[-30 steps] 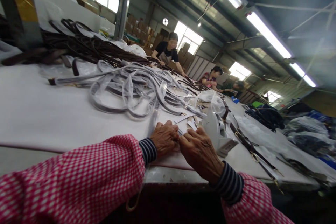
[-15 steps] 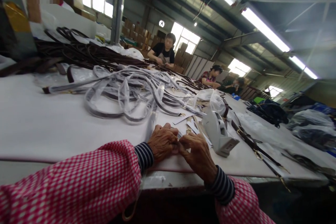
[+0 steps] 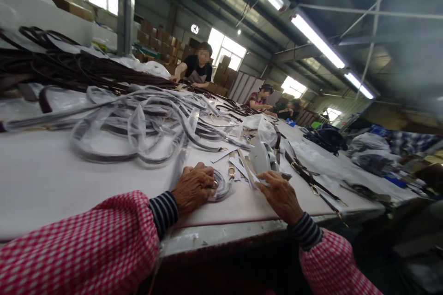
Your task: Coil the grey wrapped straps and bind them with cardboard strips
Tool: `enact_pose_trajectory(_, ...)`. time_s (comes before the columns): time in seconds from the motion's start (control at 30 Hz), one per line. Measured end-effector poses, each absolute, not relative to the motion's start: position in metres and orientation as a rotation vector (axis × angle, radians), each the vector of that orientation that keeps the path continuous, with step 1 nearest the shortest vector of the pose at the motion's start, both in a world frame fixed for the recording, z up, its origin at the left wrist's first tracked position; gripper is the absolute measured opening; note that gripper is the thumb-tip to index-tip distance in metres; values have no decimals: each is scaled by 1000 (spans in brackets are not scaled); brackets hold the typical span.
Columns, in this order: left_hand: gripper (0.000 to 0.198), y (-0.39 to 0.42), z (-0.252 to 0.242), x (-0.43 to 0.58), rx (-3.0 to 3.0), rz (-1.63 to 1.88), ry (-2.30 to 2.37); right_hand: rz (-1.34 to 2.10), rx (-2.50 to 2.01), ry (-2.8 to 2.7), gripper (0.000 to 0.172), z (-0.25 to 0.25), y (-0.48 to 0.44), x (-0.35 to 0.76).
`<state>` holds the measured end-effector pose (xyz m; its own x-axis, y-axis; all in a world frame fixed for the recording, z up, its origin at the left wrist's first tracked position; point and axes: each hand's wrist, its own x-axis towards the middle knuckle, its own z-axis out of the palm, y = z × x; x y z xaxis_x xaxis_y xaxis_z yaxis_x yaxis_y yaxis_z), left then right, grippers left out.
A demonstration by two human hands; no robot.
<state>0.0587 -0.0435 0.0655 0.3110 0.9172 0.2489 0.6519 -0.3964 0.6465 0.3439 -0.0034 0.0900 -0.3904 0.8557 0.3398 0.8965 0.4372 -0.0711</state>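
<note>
My left hand (image 3: 194, 188) is closed over a coiled strap (image 3: 223, 189) in clear plastic, holding it down on the white table near the front edge. Its thumb side is hidden. To the right, my right hand (image 3: 281, 197) reaches beside a grey tape dispenser (image 3: 259, 158), with its fingers stretched out and partly apart; whether the fingertips touch the dispenser cannot be made out. Between the hands lie white paper strips (image 3: 241, 168) and a gold clasp (image 3: 231, 172).
Plastic-wrapped straps (image 3: 152, 122) lie looped ahead of my left hand, with a pile of dark brown straps (image 3: 79, 71) behind. Buckled dark straps (image 3: 304, 173) lie at right. A person (image 3: 199, 67) works across the table, others farther right. The table's front edge (image 3: 221, 235) is close.
My right hand has left the coil and moved right to the tape dispenser. My left hand stays on the coil, now more visible. The camera view has turned to the right.
</note>
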Motion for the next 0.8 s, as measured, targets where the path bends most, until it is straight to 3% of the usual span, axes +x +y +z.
enact_pose_trajectory(0.1, 14, -45, 66, 59, 2139, 837, 1399, -603, -1413, -2460, 27, 89, -17, 320)
enact_pose_trajectory(0.17, 14, -45, 66, 59, 2136, 839, 1405, -598, -1325, -2474, 28, 91, -21, 306)
enact_pose_trajectory(0.4, 10, -41, 62, 59, 2155, 819, 1403, 663, -921, -2282, 21, 88, -23, 266)
enact_pose_trajectory(0.63, 3, -40, 63, 57, 2175, 782, 1366, 883, -845, -2205, 15, 75, -13, 246)
enact_pose_trajectory(0.8, 11, -38, 59, 54, 2120, 870, 1254, 1207, -771, -2085, 17, 69, 3, 254)
